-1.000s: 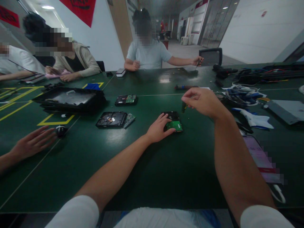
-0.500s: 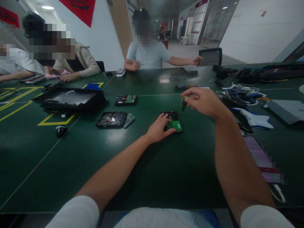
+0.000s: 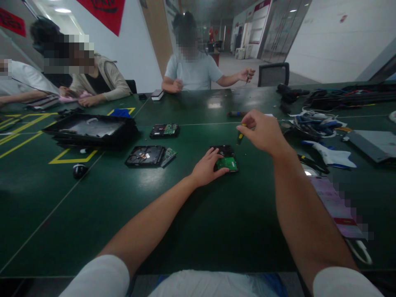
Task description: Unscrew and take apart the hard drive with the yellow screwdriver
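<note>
Hard drive [image 3: 229,164] under our left hand [image 3: 206,168], just right of the frame's centre.
We rest that hand, thumb and fingers spread, across it on the dark green counter [image 3: 216,231], while our right hand [image 3: 263,131] pinches a small yellow-and-dark tool [image 3: 240,135] just above right; we cannot tell whether its tip touches. Left of centre, a loose circuit board [image 3: 168,156] lies beside a black drive casing [image 3: 145,156].
</note>
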